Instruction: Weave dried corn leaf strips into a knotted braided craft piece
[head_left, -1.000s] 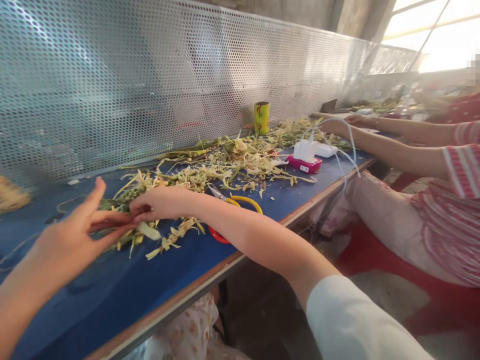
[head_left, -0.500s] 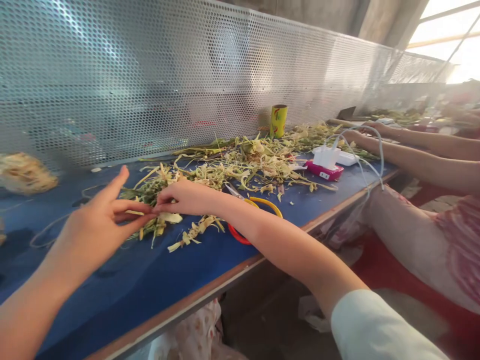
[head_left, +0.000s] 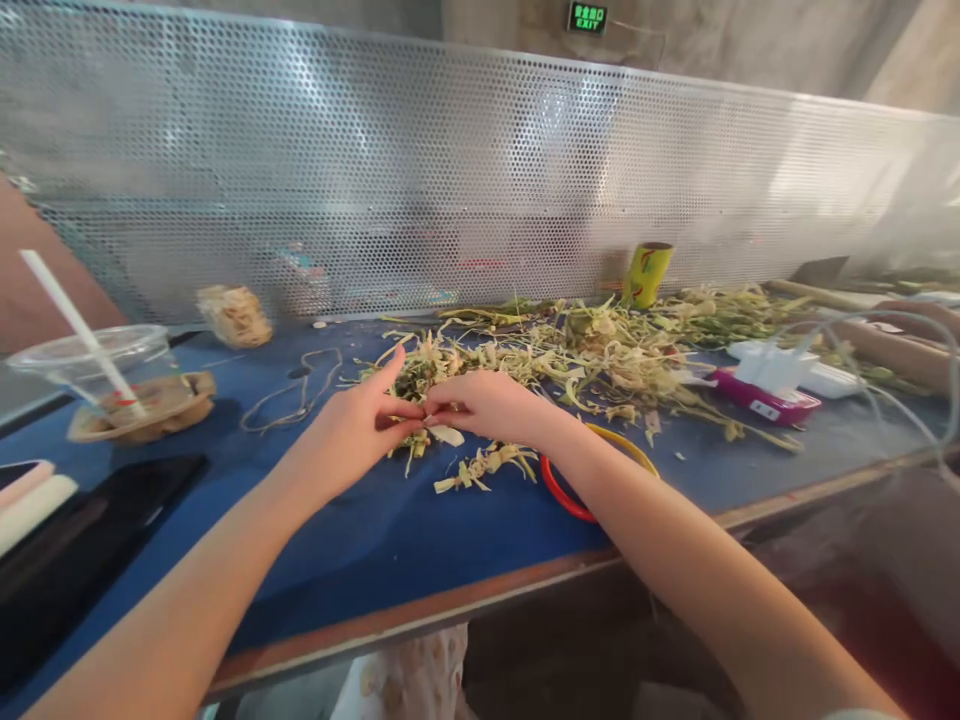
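Note:
My left hand (head_left: 360, 420) is pinched, its thumb raised and its other fingertips pressed together. Against them meet the bent, closed fingertips of my right hand (head_left: 484, 405). Whatever lies between the fingers is too small and hidden to make out. Both hands are over the near edge of a heap of dried, yellow-green plant strips (head_left: 517, 355). A pale leaf piece (head_left: 448, 435) shows just under my right fingers. Closer to me, a knotted plant strip (head_left: 487, 465) lies on the blue table. Scissors with red and yellow handles (head_left: 559, 490) are partly covered by my right forearm.
A yellow can (head_left: 647, 275) stands behind the heap; a magenta tissue pack (head_left: 765, 398) lies right. To the left are a cord loop (head_left: 259, 420), a clear cup (head_left: 105, 355) with a straw, and a black phone (head_left: 97, 530). A perforated metal screen (head_left: 420, 170) closes the back.
The view has swung left, bringing the cup, phone and exit sign in. My hands keep their fingertips together at the same spot on the heap.

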